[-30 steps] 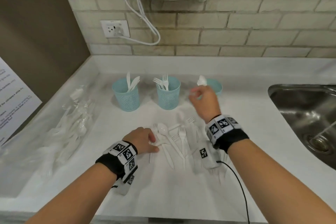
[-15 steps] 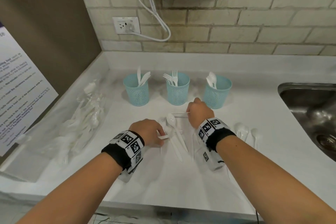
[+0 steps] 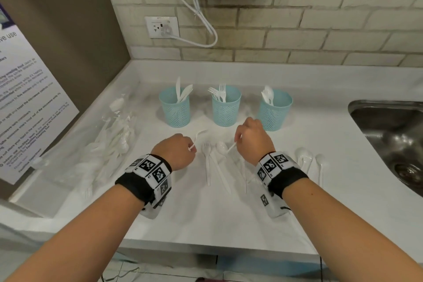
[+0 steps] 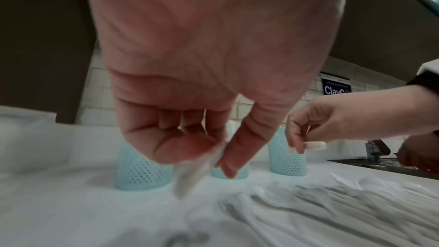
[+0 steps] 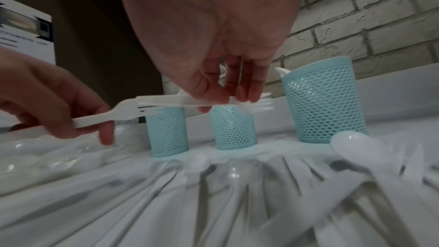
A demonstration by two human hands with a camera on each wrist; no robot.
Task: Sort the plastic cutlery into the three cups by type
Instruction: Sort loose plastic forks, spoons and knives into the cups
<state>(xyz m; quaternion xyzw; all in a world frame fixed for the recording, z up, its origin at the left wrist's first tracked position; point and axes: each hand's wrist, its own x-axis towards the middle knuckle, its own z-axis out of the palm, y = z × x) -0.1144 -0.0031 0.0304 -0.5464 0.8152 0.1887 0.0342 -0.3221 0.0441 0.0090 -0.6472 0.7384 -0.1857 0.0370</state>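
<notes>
Three blue mesh cups stand in a row: the left cup (image 3: 175, 110) has knives, the middle cup (image 3: 226, 110) forks, the right cup (image 3: 275, 112) spoons. My left hand (image 3: 183, 147) pinches a white fork (image 5: 106, 117) by its handle, lifted just above the counter. My right hand (image 3: 242, 138) pinches a second white fork (image 5: 166, 100) in front of the middle cup, its tines toward the right cup. Between my hands loose cutlery lies on the counter, including a fork (image 3: 206, 162) and a spoon (image 3: 221, 147).
Two more spoons (image 3: 304, 160) lie right of my right wrist. A clear plastic bag of cutlery (image 3: 109, 144) lies along the left wall. The steel sink (image 3: 389, 135) is sunk into the counter at the right. Behind the cups is a brick wall with a socket (image 3: 162, 27).
My right hand came back from the right cup to the pile and now pinches a fork. My left hand has lifted a fork off the counter.
</notes>
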